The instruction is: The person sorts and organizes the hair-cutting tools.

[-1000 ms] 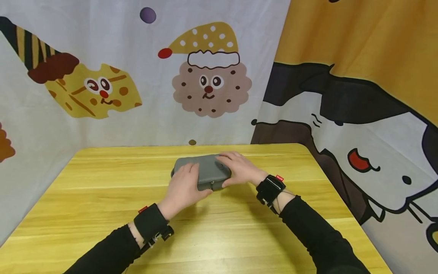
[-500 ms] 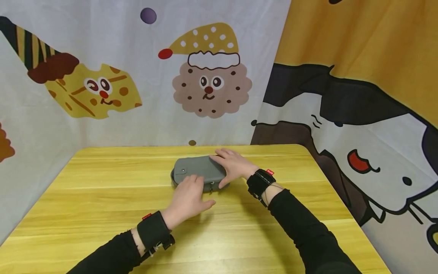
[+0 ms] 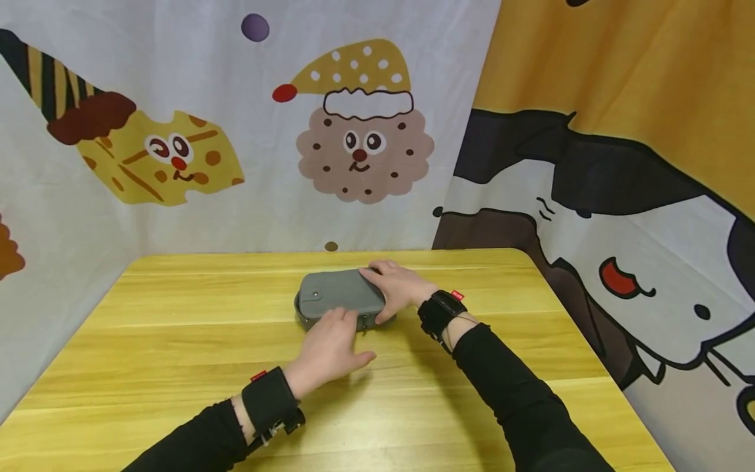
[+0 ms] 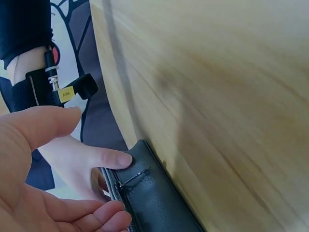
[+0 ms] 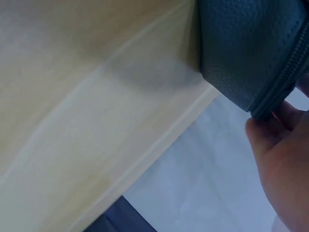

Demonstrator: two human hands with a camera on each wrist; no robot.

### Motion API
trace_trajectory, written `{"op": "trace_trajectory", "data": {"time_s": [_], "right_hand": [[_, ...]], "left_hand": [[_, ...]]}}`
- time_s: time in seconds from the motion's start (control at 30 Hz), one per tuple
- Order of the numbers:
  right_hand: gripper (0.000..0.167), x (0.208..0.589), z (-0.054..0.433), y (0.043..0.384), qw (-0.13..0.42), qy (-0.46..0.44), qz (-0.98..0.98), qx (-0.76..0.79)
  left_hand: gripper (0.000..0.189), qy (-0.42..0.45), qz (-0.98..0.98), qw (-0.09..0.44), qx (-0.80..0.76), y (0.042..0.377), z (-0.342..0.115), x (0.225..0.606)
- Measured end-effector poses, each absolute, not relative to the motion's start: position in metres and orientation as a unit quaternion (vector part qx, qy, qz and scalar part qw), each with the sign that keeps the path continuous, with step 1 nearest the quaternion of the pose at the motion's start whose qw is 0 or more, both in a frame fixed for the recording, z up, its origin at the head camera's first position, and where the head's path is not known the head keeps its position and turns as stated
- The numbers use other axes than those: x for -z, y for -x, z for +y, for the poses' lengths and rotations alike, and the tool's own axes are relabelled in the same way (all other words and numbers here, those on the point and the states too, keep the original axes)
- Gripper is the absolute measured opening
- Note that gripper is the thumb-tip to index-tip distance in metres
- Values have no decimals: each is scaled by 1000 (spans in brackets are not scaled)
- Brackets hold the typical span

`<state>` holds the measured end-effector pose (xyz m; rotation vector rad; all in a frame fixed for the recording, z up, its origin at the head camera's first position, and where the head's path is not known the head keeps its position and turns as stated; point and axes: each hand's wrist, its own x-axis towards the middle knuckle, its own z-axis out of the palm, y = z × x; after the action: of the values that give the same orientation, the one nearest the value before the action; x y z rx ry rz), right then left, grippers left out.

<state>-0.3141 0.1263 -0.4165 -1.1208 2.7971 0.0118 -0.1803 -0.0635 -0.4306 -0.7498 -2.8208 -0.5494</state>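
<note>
Since a second ago the left hand (image 3: 330, 347) has slid off the top of the grey pouch (image 3: 339, 296) and back toward the person, and the right wrist has drawn in closer along the pouch's right end.

That left hand now lies with fingers straight and loosely spread, fingertips touching the near edge of the pouch by the zipper, holding nothing. The left wrist view shows its fingertips (image 4: 104, 212) just beside the zipper pull (image 4: 134, 177), with no pinch on it.

Over the right end of the pouch, the right hand (image 3: 394, 288) is curved, fingers on the top face and thumb (image 4: 108, 158) pressed against the near side wall, so its grip clasps that end. In the right wrist view the fingers (image 5: 277, 145) wrap the pouch's corner beside the zipper seam (image 5: 285, 79).

Lying flat at the middle of the yellow wooden counter (image 3: 177, 341), toward its far edge, the pouch has its zipper closed, so its contents are hidden. A small round stud (image 3: 316, 294) sits on its top; no writing can be read there.

Both wrists wear black bands (image 3: 268, 403) with small red tags (image 3: 257, 375), their lettering too small to read. Cartoon-printed curtains (image 3: 354, 131) hang behind the counter.
</note>
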Motion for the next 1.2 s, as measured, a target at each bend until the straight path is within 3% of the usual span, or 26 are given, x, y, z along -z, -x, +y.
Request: {"op": "trace_trajectory", "data": {"time_s": [0.47,0.73,0.93,1.2], "right_hand": [[109,426,132,320,33,384,923,18],[107,425,136,327,33,345,938,20],[108,425,134,329,36,326,944,30],[107,425,132,328,47,306,950,40]], "left_hand": [[61,243,-947,81,193,186,-64,432],[30,227,-944,96,218,203,-62,433],[47,176,-947,54,263,219,-58,434],[53,123,-961,41,243,230,-49,433]]}}
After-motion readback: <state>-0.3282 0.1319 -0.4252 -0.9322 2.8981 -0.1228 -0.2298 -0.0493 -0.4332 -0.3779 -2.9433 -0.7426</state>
